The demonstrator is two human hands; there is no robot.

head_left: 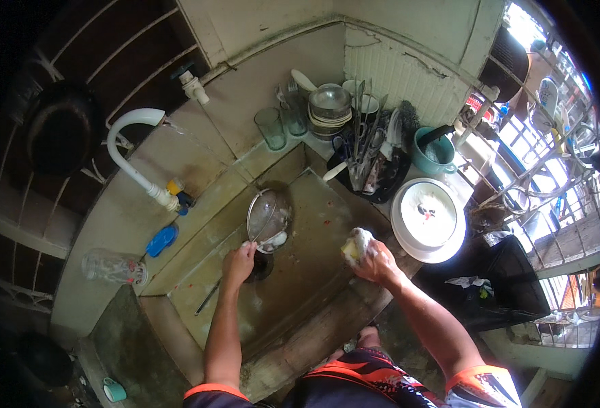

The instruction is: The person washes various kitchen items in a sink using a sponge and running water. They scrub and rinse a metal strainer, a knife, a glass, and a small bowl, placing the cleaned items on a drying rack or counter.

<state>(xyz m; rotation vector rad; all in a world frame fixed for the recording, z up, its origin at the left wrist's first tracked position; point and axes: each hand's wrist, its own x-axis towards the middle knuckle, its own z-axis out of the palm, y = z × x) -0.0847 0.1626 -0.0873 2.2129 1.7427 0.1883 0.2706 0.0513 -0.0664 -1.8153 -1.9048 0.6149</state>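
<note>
Strainer (262,208), gripped by the left hand (239,264), is over the sink (307,279); a dark utensil (262,266) lies near, white dishes (428,230) beyond the right hand (375,262), which clasps a foamy sponge (350,250). The strainer looks round, meshed, thin-rimmed.

Daylight Flooded the Right Side of a Worn Corner

Pale, stained walls (266,28) met at a corner, where a ribbed white panel (405,76) bore a dark crack. A narrow moulding ran above it. On the left, a metal grille (132,45) crossed a dark opening; on the right, a barred window (548,183) glared nearly white with daylight. A pale, stained countertop (75,296) curved along the left wall, and a strip of dim grey floor (396,333) showed below.
</note>
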